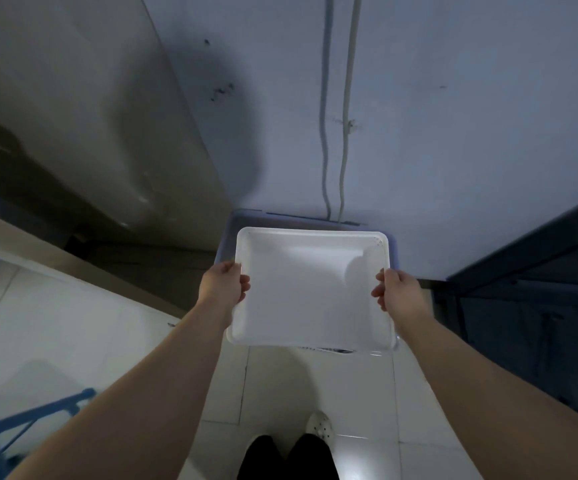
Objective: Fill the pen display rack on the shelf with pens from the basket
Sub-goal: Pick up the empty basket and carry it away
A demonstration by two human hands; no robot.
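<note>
From the head camera, the left hand (223, 285) and the right hand (398, 289) each grip a side rim of the white basket (311, 296). Their fingers (245, 284) curl over its edges, and the basket is held over a lavender bin (227, 233) by the wall.

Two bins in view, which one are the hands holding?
The white bin, left hand and right hand on its sides; the blue bin only peeks out behind.

Between the grey cabinet (73, 116) at upper left and the dark shelf frame (522, 268) at right, the basket (311, 289) held by our left hand (223, 285) and right hand (400, 291) sits in the gap. The wall (453, 116) with two cables (344, 150) blocks beyond; tiled floor (280, 386) lies open at lower centre.
</note>
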